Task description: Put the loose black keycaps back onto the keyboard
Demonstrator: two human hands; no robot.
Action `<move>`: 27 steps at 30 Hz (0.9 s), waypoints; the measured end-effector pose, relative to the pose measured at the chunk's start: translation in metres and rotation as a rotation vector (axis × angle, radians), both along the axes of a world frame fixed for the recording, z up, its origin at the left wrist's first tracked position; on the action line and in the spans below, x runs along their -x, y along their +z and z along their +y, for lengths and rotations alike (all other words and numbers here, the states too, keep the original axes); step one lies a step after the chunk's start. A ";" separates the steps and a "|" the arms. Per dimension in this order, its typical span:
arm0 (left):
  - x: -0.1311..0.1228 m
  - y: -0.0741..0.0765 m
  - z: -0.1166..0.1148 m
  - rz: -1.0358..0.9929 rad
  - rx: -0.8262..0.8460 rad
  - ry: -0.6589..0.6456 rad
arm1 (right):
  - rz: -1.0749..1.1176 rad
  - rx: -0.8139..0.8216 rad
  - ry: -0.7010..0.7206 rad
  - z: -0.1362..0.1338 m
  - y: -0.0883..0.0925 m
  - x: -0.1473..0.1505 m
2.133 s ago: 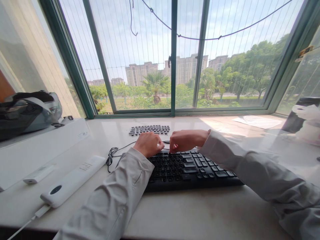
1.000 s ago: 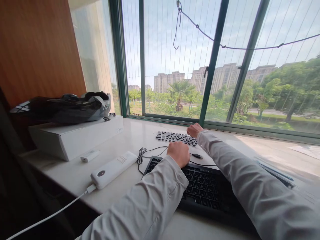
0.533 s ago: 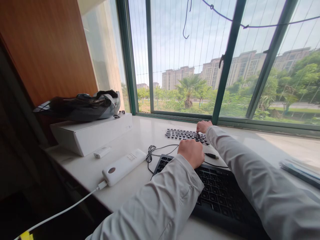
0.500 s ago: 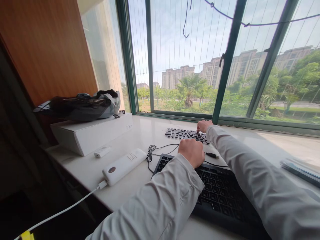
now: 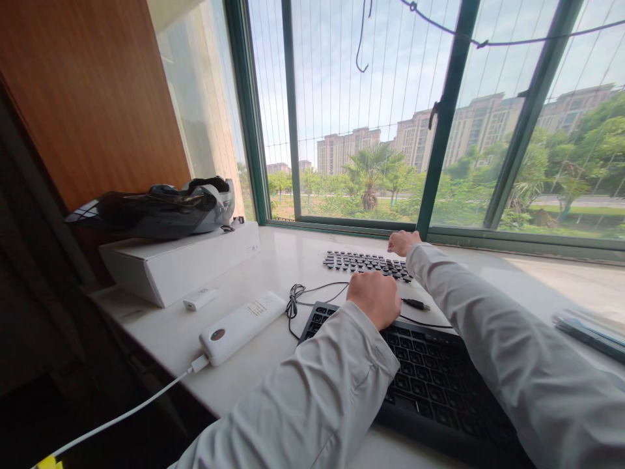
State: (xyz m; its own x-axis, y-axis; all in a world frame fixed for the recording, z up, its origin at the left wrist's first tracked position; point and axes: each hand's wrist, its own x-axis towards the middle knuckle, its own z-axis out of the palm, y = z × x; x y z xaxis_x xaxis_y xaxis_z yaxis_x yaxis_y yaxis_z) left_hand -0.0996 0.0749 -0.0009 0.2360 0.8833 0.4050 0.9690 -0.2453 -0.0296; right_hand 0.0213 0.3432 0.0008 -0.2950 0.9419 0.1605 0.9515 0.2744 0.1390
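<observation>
A black keyboard base [image 5: 430,378] with bare key sockets lies under my forearms. My left hand [image 5: 374,298] is curled closed over its far edge, knuckles up; its fingertips are hidden. Beyond it, rows of loose black keycaps [image 5: 359,262] are spread on the white tabletop [image 5: 288,260]. My right hand [image 5: 404,243] is at the far right end of these keycaps, close to the window, with fingers bent and drawn together. Whatever it may pinch is too small or hidden to make out. A black cable with a USB plug [image 5: 416,303] lies between the keycaps and the keyboard base.
On the left are a white power bank [image 5: 241,326] with a white cable plugged in, a small white adapter [image 5: 200,298], and a white box [image 5: 180,260] bearing a dark plastic-wrapped bundle [image 5: 156,205]. A coiled black cable [image 5: 294,296] lies beside the keyboard. Green-framed windows [image 5: 424,195] stand behind.
My right hand has shifted slightly up and right, from over the keycaps to their far right side. My left hand has stayed nearly in place.
</observation>
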 end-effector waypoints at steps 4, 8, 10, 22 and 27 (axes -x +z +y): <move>0.001 0.002 0.000 0.015 0.010 0.001 | 0.002 -0.011 0.017 -0.010 0.014 -0.009; 0.002 0.004 0.000 0.016 -0.003 0.012 | -0.005 -0.037 0.108 -0.042 0.024 -0.022; 0.001 0.005 0.000 0.013 0.000 0.013 | -0.002 -0.054 0.162 -0.068 0.024 -0.029; 0.008 0.007 0.004 0.067 0.131 -0.104 | 0.060 -0.117 0.283 -0.241 0.008 -0.070; 0.022 0.020 0.004 0.095 0.292 -0.004 | 0.090 -0.177 0.215 -0.283 0.008 -0.087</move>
State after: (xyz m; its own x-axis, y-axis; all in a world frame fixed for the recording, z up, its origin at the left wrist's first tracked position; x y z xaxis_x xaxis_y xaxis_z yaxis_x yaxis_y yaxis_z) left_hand -0.1220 0.0790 0.0189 0.2641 0.9582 0.1098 0.9644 -0.2604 -0.0473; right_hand 0.1088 0.0607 0.0093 -0.4619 0.8142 0.3517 0.8849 0.4500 0.1203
